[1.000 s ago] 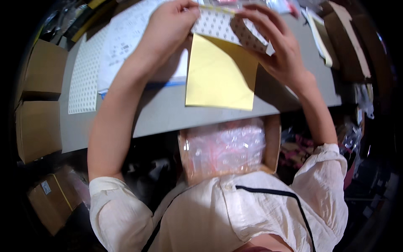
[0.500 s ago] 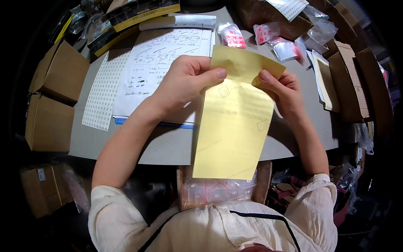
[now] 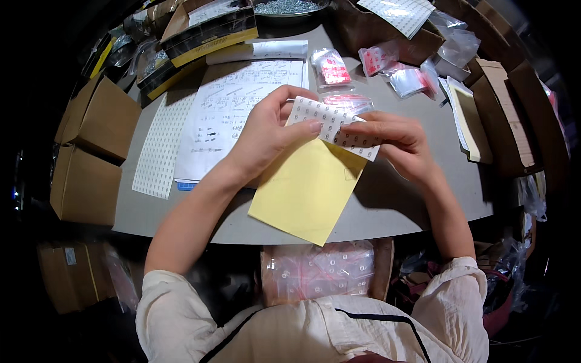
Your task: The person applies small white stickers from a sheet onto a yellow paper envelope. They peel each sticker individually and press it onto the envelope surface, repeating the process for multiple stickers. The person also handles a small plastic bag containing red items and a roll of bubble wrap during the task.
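Above the bench [image 3: 393, 218], the left hand [image 3: 269, 127] has thumb and fingers clamped on a yellow-backed sticker sheet [image 3: 305, 187], its lower corner over the front edge. The right hand [image 3: 405, 145] touches its folded-over printed strip [image 3: 330, 117]; whether those fingers pinch it, I cannot tell. Papers [image 3: 212, 118] lie toward the left edge.
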### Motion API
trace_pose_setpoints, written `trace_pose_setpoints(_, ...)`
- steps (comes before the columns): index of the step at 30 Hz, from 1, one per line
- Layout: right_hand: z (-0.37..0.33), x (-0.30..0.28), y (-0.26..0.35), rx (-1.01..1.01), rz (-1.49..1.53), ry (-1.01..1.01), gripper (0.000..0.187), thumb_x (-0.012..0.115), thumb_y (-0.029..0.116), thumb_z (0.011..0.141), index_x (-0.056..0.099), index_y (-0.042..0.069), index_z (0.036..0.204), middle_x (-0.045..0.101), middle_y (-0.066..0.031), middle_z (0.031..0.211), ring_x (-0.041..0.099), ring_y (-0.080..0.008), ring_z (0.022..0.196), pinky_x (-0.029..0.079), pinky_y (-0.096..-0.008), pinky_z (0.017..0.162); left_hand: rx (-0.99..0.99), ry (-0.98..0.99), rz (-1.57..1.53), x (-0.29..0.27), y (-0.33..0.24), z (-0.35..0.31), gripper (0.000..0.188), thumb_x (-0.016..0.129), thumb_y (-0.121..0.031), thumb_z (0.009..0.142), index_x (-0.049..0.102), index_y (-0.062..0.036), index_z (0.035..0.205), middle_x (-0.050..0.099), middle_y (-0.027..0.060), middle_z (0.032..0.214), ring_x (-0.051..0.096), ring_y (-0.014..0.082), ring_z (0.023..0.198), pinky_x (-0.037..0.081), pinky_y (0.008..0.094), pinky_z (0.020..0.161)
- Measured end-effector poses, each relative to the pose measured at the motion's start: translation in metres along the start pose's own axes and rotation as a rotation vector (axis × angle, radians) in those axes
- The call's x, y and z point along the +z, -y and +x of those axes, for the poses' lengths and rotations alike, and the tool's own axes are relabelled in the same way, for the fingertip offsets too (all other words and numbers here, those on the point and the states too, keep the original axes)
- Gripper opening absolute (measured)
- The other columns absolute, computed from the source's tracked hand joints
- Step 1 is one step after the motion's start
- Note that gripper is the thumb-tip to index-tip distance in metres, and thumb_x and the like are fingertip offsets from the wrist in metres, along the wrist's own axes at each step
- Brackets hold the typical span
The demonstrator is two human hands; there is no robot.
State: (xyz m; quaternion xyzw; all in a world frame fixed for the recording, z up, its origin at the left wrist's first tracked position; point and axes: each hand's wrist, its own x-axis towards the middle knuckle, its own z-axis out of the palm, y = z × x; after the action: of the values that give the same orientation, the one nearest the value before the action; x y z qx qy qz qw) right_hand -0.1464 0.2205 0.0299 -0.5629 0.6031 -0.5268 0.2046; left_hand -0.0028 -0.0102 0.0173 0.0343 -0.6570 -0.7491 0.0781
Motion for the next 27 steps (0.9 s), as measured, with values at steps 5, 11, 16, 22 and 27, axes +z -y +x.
trace_pose_setpoints(5,0.006,0.009,0.002,0.118,0.389,-0.022,0.056,0.075,0.013,0.081,0.064,0.0,0.134,0.054,-0.0072,0.143,0.058,-0.0165,0.119,0.049,-0.0329,0.102,0.117,-0.099,0.262,0.001,0.006,-0.002,0.042,0.079,-0.008,0.09,0.056,-0.0023,0.124,0.07,0.0052,0.102,0.067,0.0088,0.093,0.056,0.0233,0.082)
trace_pose_setpoints(11,-0.004,0.019,-0.015,0.24,0.127,-0.226,0.018,0.071,0.01,0.098,0.068,-0.002,0.111,0.068,-0.0003,0.097,0.063,-0.006,0.088,0.051,-0.0231,0.078,0.014,0.016,0.186,0.011,0.007,-0.007,0.035,0.08,-0.011,0.09,0.059,-0.0022,0.117,0.07,0.0026,0.096,0.067,0.0073,0.088,0.054,0.021,0.078)
trace_pose_setpoints(16,-0.006,0.023,-0.012,0.218,0.076,-0.22,0.015,0.071,0.011,0.098,0.069,-0.001,0.106,0.07,-0.0017,0.096,0.063,-0.0058,0.089,0.051,-0.0242,0.075,-0.072,0.028,0.018,0.013,0.0,-0.008,0.025,0.077,-0.014,0.093,0.067,-0.0004,0.111,0.071,0.0033,0.094,0.066,0.0057,0.084,0.053,0.021,0.076)
trace_pose_setpoints(22,-0.001,0.034,-0.01,-0.062,-0.346,-0.177,0.013,0.07,0.004,0.09,0.065,0.003,0.102,0.066,-0.0122,0.094,0.067,-0.0239,0.086,0.052,-0.0325,0.073,0.035,-0.008,0.35,0.012,0.017,-0.01,0.016,0.075,-0.011,0.092,0.071,-0.0002,0.103,0.072,0.0023,0.088,0.064,0.0049,0.08,0.052,0.0216,0.072)
trace_pose_setpoints(27,-0.003,0.04,-0.005,-0.207,-0.731,-0.197,0.021,0.07,0.001,0.079,0.062,0.004,0.098,0.06,-0.0124,0.093,0.061,-0.0335,0.087,0.05,-0.0405,0.077,0.095,-0.054,0.533,0.018,0.012,-0.01,0.021,0.074,-0.018,0.087,0.073,0.0007,0.095,0.071,0.0128,0.08,0.067,0.0158,0.077,0.052,0.0314,0.071)
